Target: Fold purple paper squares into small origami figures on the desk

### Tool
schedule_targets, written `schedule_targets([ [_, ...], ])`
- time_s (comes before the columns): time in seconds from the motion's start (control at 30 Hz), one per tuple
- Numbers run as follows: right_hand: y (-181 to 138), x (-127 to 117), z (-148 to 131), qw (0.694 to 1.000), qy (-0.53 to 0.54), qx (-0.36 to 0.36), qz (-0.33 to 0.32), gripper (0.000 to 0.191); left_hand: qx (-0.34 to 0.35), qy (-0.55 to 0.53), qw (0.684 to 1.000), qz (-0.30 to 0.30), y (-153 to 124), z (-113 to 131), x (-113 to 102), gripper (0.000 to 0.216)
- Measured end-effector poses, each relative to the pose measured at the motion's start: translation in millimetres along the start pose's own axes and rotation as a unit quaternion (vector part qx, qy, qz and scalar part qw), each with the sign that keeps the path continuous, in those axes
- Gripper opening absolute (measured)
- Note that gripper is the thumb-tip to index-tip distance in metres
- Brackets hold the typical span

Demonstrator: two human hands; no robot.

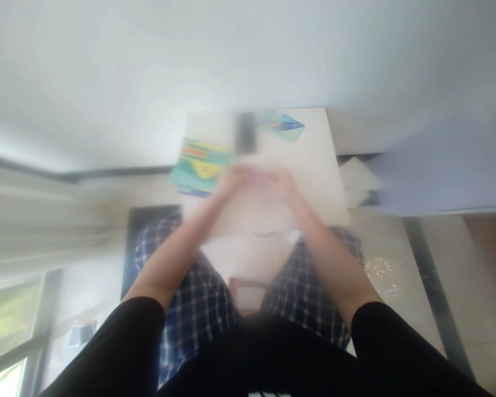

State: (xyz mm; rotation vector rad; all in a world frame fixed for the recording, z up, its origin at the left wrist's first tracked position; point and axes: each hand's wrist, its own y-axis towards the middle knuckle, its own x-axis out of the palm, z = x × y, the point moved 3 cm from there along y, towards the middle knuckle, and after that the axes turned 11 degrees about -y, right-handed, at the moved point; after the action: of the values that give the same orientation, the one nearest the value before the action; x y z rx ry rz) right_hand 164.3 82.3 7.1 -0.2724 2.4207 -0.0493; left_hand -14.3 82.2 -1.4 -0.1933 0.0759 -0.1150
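Over the middle of a white table [314, 187], my left hand [236, 177] and my right hand [281, 183] meet, with their fingers bent in toward each other. Both look closed, but haze and blur hide the fingertips and whatever is between them. Left of my left hand lies a green and yellow booklet or packet [202, 165] with a red strip, and a blue edge shows under it. Just beyond the hands is a dark, blurred rectangular object [246, 132]. Blue and teal printed cards or packets [287, 125] lie at the table's far right.
A pale wall [248, 55] rises right behind the table. My legs in checked trousers [198, 298] are at its near side. A large greyish panel [446, 165] stands to the right, and a window [12, 320] is at lower left.
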Motion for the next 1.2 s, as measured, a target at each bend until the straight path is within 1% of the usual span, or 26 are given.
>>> schedule_targets([
  [0.1, -3, 3, -5, 0.998, 0.044, 0.0, -0.044, 0.023, 0.011, 0.04, 0.999, 0.021, 0, 1, -6, 0.023],
  [0.17, -5, 5, -7, 0.994, 0.073, -0.001, -0.087, 0.029, 0.017, 0.044, 0.998, 0.032, 1, 1, -7, 0.021],
  [0.23, -7, 6, -7, 0.991, 0.075, 0.003, -0.108, 0.031, 0.019, 0.033, 0.999, 0.035, 2, 0, -6, 0.02],
  [0.33, -7, 6, -5, 0.994, 0.059, 0.012, -0.094, 0.023, 0.016, 0.008, 1.0, 0.023, 4, -2, -2, 0.02],
  [0.43, -7, 8, -4, 0.995, 0.058, 0.012, -0.074, 0.014, 0.008, -0.032, 0.999, 0.014, 3, -3, 0, 0.027],
  [0.5, -7, 10, -2, 0.996, 0.056, 0.015, -0.072, 0.013, -0.005, -0.051, 0.999, 0.015, 3, -5, -1, 0.032],
  [0.6, -7, 15, 0, 0.993, 0.078, 0.023, -0.087, 0.018, -0.016, -0.032, 0.999, 0.028, 2, -6, -4, 0.028],
  [0.73, -9, 19, -1, 0.983, 0.133, 0.028, -0.121, 0.034, -0.01, -0.001, 0.999, 0.049, 0, 0, -8, 0.021],
  [0.8, -9, 19, 0, 0.986, 0.125, 0.028, -0.108, 0.041, -0.017, 0.003, 0.999, 0.052, -1, 5, -7, 0.022],
  [0.87, -8, 18, 0, 0.991, 0.107, 0.016, -0.077, 0.047, -0.03, -0.01, 0.999, 0.041, -3, 10, -4, 0.026],
  [1.0, -6, 17, 3, 0.995, 0.095, -0.005, -0.04, 0.055, -0.071, -0.091, 0.993, -0.007, -6, 14, 3, 0.046],
  [1.07, -5, 13, 4, 0.995, 0.096, -0.001, -0.019, 0.055, -0.057, -0.111, 0.992, -0.031, -6, 14, 4, 0.05],
  [1.13, -5, 10, 4, 0.993, 0.113, 0.018, -0.005, 0.053, -0.023, -0.103, 0.993, -0.054, -5, 13, 4, 0.051],
  [1.2, -5, 9, 4, 0.987, 0.152, 0.05, -0.015, 0.052, 0.002, -0.09, 0.994, -0.063, -3, 9, 2, 0.048],
])
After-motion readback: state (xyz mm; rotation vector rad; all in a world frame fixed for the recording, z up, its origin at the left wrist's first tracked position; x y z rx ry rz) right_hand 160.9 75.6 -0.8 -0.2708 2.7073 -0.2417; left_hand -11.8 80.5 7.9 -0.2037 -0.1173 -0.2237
